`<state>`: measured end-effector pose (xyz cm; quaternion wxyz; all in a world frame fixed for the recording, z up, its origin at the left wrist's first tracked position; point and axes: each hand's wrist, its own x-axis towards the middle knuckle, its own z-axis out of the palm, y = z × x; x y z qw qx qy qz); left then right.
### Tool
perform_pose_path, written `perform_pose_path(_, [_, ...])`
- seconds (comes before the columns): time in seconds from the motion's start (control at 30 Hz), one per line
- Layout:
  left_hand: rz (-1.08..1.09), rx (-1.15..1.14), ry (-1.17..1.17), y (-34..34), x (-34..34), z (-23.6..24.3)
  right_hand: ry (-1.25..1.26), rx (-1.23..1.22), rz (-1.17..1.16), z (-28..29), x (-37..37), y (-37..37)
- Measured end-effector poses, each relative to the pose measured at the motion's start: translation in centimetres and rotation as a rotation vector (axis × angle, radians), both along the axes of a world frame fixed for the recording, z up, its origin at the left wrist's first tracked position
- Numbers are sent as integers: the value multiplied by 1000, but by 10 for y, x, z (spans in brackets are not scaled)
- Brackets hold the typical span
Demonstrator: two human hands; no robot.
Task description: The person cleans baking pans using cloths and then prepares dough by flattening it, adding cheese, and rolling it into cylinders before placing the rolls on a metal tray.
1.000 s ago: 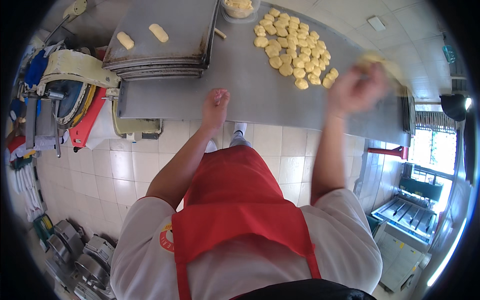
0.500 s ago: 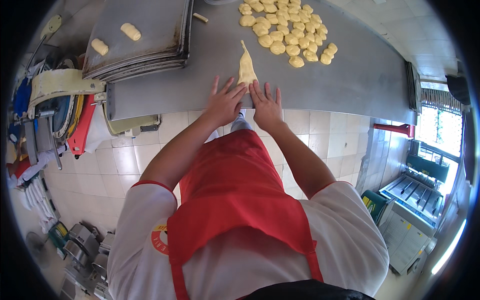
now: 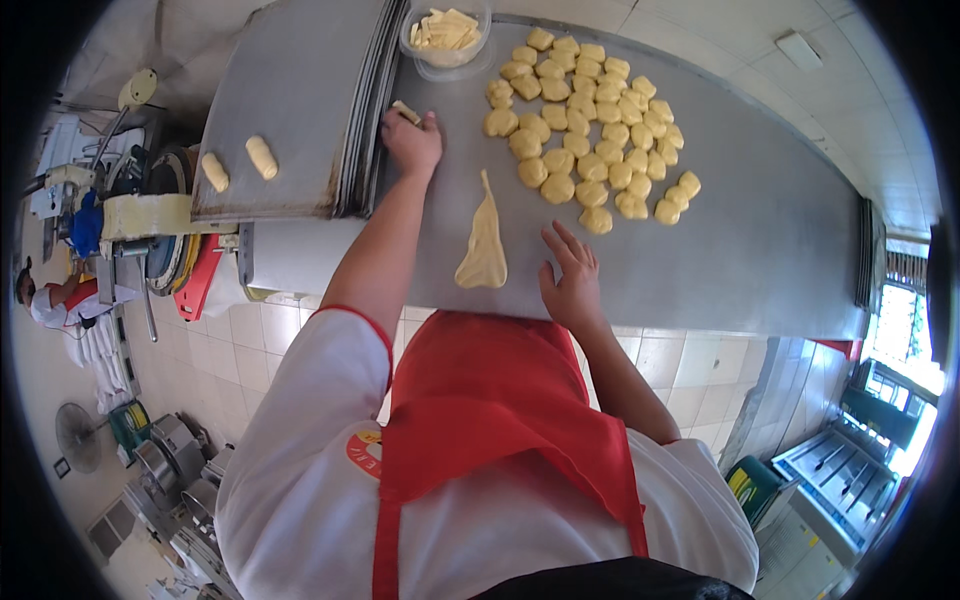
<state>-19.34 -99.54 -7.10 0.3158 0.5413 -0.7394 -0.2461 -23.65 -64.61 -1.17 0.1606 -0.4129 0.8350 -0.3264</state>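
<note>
Lying flat on the bench [image 3: 700,280], not yet rolled: one dough strip [image 3: 484,250]. Left hand [image 3: 412,150] at a pale stick [image 3: 406,112], fingers around it, firm grip impossible to tell; right hand [image 3: 574,287] empty, fingers spread. Apparently shaped: two rolls [image 3: 262,158] on the top tray [image 3: 300,100]. Apparently remaining: many dough lumps [image 3: 609,152].

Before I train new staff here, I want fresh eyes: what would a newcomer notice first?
Probably the big cluster of yellow dough pieces, spread on the metal table ahead and to the right. Next might come the bright red apron at the lower middle of the view. Then the flattened, tapering dough strip, lying near the table's front edge, just left of the right hand.
</note>
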Motion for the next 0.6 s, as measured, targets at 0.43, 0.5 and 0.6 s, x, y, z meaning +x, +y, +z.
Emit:
perform_pose_path(0.43, [-47, 1274, 1096, 98, 24, 48, -793, -310, -21, 22, -52, -113])
perform_pose_path(0.5, [-106, 1463, 1170, 113, 36, 56, -902, -291, 12, 27, -53, -134])
perform_pose_path(0.6, [-162, 1536, 1214, 111, 51, 61, -988, -291, 59, 20, -51, -141])
